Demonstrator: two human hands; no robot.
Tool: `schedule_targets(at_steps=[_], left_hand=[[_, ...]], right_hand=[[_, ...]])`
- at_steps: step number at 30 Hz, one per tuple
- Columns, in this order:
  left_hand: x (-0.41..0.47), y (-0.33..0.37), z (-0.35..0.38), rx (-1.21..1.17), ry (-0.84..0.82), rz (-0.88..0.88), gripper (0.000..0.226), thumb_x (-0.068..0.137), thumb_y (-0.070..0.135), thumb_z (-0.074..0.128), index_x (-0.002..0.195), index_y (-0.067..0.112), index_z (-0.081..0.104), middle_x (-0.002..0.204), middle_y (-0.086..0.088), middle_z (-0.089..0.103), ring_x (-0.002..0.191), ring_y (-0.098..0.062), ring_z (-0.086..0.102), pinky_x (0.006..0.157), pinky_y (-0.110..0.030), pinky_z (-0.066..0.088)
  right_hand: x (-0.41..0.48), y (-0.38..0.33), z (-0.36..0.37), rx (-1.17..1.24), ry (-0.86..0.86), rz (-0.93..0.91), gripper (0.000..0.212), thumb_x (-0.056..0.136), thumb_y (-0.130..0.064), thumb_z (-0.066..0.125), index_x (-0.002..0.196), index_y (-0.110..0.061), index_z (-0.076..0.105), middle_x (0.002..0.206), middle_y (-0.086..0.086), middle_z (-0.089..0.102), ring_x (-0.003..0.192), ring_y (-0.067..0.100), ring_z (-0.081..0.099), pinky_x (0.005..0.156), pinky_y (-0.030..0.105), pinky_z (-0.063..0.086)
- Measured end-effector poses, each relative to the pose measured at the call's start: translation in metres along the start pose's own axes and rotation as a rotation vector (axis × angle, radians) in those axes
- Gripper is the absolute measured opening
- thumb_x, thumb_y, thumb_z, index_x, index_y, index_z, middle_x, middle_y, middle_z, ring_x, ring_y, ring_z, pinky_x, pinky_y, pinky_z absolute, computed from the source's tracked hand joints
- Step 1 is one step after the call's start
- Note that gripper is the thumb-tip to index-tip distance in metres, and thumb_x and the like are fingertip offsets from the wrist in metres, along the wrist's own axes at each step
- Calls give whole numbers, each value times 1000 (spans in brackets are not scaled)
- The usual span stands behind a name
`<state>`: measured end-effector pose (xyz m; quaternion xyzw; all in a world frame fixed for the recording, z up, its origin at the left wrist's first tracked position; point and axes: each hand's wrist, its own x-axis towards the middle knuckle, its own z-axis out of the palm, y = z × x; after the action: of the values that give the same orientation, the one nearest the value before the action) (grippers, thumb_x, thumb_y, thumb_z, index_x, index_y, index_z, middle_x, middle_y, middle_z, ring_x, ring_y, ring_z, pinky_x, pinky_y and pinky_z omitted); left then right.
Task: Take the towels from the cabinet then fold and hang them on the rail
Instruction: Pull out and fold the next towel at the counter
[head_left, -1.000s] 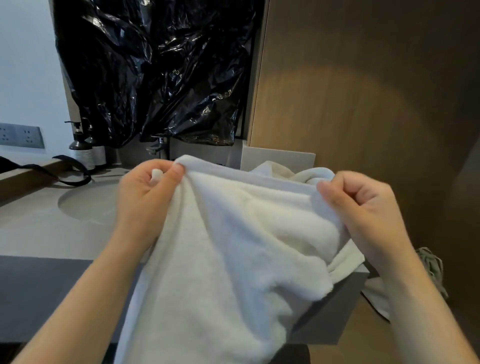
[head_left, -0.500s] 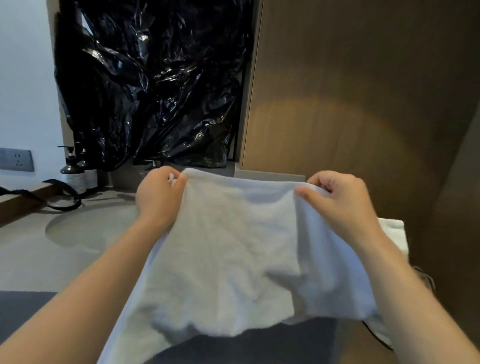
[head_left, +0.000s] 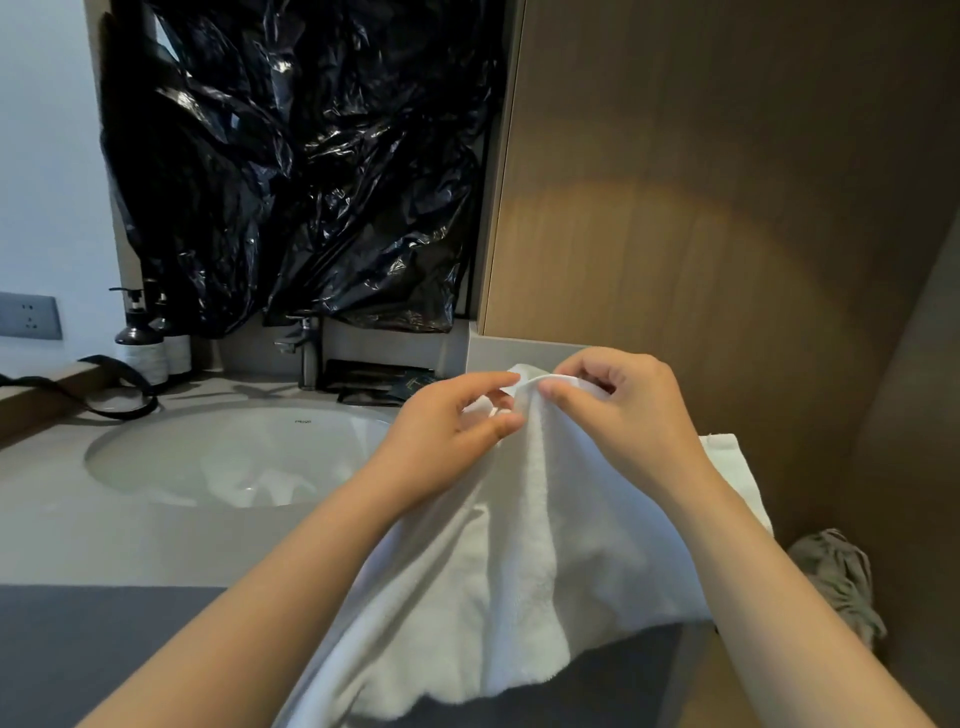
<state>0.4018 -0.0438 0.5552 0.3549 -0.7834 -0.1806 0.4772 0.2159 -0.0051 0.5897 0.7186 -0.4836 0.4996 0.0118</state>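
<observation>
Your left hand (head_left: 457, 421) and right hand (head_left: 623, 410) pinch the white towel's (head_left: 524, 561) top edge together, touching, above the counter (head_left: 104, 525) beside the sink (head_left: 171, 457).

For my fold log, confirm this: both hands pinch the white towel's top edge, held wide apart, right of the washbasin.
Wrong on one point: the hands are not wide apart. The head view shows the left hand and right hand close together, fingertips almost touching, as both pinch the top edge of the white towel, right of the washbasin.
</observation>
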Motion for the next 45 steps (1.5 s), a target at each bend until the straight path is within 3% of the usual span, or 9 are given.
schedule_targets(at_steps=[4,12,20,23,27,32,38,40,45], left_hand=[[3,-3,3,60,52,25,9,90,30,65,87,25,71,85,17,68,89,-4,61,79,-22,40],[11,-26,-3,96,318,-254,16,91,32,58,80,27,68,78,19,64,80,4,56,62,-18,38],[4,-26,8,102,287,-333,30,93,39,54,85,13,67,89,0,62,84,-20,57,61,-31,37],[-7,-19,0,44,302,-379,44,98,36,48,62,10,41,63,1,43,59,-16,39,54,-30,25],[-25,-9,-17,-235,278,-400,48,97,31,54,64,-1,41,61,-7,40,60,-18,36,62,-32,31],[-45,-2,-37,-671,312,-382,45,92,25,63,94,-19,52,88,-15,50,83,-28,41,80,-44,35],[-28,37,-50,-567,314,-154,26,94,15,60,81,-7,64,61,-6,49,55,-13,44,56,-25,39],[-28,46,-46,-613,216,-171,22,94,12,60,86,-6,69,68,-11,65,63,-17,59,66,-33,56],[-37,44,-37,-698,157,-243,23,94,15,59,95,-3,73,97,-33,68,83,-30,65,87,-45,55]], right_hand=[[-4,5,-5,-32,1,8,14,83,-32,74,72,-25,71,64,-9,64,64,11,55,59,30,44],[-31,40,-47,-224,-43,97,13,87,-41,69,79,-31,72,71,-16,66,72,10,61,60,43,56],[-47,29,-41,405,111,350,13,91,-25,67,94,-37,71,83,3,66,77,20,60,63,26,56],[-47,17,-33,464,66,348,15,94,-26,62,95,-36,73,93,-5,69,87,14,64,64,21,55],[-47,-6,-24,770,-75,384,19,85,-30,65,95,-21,79,83,5,67,66,11,63,58,17,51],[-51,-29,-22,1052,-280,304,34,79,-16,67,112,-12,71,108,5,75,100,20,72,72,20,56],[-41,-54,-13,771,-106,131,23,82,-11,67,104,-6,72,94,8,77,90,19,73,69,23,58],[-37,-58,-6,666,-42,103,11,86,-9,68,94,-6,75,82,6,77,78,15,73,69,21,57],[-38,-53,3,442,20,69,8,86,-17,73,79,-19,77,71,-4,72,65,2,61,64,21,52]])
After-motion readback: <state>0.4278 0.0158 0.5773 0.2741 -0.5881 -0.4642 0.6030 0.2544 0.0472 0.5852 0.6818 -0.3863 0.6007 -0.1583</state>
